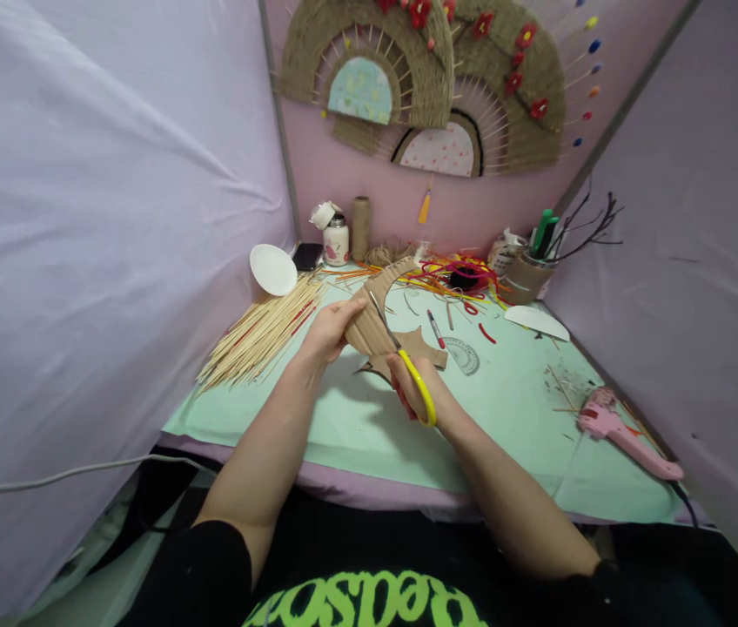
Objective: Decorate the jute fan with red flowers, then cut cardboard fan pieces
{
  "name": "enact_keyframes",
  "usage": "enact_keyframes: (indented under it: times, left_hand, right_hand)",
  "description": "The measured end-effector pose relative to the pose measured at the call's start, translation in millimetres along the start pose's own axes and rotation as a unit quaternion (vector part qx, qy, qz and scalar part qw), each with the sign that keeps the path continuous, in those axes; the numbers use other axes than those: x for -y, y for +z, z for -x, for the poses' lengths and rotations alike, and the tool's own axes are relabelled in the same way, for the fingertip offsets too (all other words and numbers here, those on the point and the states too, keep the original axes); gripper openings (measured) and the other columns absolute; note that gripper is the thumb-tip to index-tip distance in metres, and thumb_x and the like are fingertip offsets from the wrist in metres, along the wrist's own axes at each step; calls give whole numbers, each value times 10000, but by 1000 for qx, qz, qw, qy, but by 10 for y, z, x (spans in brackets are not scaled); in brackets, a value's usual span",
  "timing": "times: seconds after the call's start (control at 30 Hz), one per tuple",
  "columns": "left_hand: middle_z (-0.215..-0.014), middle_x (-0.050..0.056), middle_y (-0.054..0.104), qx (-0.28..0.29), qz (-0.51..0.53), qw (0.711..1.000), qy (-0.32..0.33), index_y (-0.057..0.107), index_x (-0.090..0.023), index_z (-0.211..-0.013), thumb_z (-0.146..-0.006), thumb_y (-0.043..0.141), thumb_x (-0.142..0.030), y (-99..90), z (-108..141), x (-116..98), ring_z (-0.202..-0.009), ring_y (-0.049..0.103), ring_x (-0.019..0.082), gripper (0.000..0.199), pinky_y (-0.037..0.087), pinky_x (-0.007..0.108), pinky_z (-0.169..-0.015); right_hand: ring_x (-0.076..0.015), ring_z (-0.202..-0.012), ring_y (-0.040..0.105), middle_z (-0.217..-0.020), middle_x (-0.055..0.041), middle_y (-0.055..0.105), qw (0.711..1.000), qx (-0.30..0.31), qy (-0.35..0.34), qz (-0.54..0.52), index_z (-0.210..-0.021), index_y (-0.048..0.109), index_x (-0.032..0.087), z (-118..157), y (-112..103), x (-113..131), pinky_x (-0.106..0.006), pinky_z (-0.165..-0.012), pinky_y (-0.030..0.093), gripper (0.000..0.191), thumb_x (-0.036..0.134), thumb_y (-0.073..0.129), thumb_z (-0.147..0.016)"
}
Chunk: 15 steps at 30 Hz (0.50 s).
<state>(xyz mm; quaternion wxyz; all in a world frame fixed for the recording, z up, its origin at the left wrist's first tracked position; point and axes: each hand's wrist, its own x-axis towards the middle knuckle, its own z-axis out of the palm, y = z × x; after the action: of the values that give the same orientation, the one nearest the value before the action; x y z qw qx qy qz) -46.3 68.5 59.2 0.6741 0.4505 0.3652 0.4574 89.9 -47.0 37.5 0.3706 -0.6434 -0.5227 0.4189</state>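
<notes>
My left hand [333, 329] grips the left edge of a curved piece of brown cardboard [369, 328], thumb on top. In my right hand [413, 383] is a pair of scissors with yellow handles [422, 390]. Its blades reach up and left across the cardboard, near its inner curve; how far they are apart is hard to tell. Cardboard scraps [412, 345] lie on the table below and behind the held piece. Just right of them are a marker [435, 329] and a clear protractor [461, 356].
Thin wooden sticks [265, 329] cover the table's left side, beside a white bowl [273, 270]. A pink glue gun [627, 437] lies at the right. Colored cords [457, 272], a jar [336, 240] and a pen holder [526, 277] stand along the back.
</notes>
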Motion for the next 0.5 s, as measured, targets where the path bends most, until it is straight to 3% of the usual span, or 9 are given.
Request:
enact_keyframes:
  times: [0.1, 0.23, 0.37, 0.5]
  left_hand:
    - [-626, 1, 623, 15, -6, 1000, 27, 622, -138, -662, -543, 835, -456, -59, -22, -36, -576, 553, 113, 401, 419, 235, -558]
    - [-639, 0, 627, 28, -27, 999, 32, 644, -133, -674, -527, 841, -455, -94, -4, -65, -581, 542, 110, 405, 405, 232, -557]
    - [-605, -9, 598, 47, -68, 996, 19, 635, -138, -650, -525, 829, -475, -46, 55, -43, -555, 511, 105, 408, 371, 227, -525]
    - [-572, -20, 565, 42, -87, 995, 8, 616, -148, -617, -513, 813, -502, 36, 100, -18, -526, 476, 99, 418, 333, 224, -493]
  right_hand:
    - [-115, -272, 395, -401, 39, 402, 1000, 9, 6, -10, -613, 450, 216, -11, 23, -14, -245, -278, 314, 501, 659, 450, -847]
    - [-121, -316, 432, -438, 22, 435, 999, 33, -40, 5, -640, 469, 208, -24, 14, -57, -252, -323, 337, 556, 728, 413, -830]
    - [-134, -372, 484, -458, -1, 486, 993, 76, -85, 23, -704, 506, 189, -22, -40, -93, -257, -397, 386, 646, 771, 265, -851]
    - [-139, -387, 499, -464, -6, 495, 992, 79, -92, 29, -695, 493, 190, -16, -92, -94, -261, -414, 395, 720, 839, 200, -804]
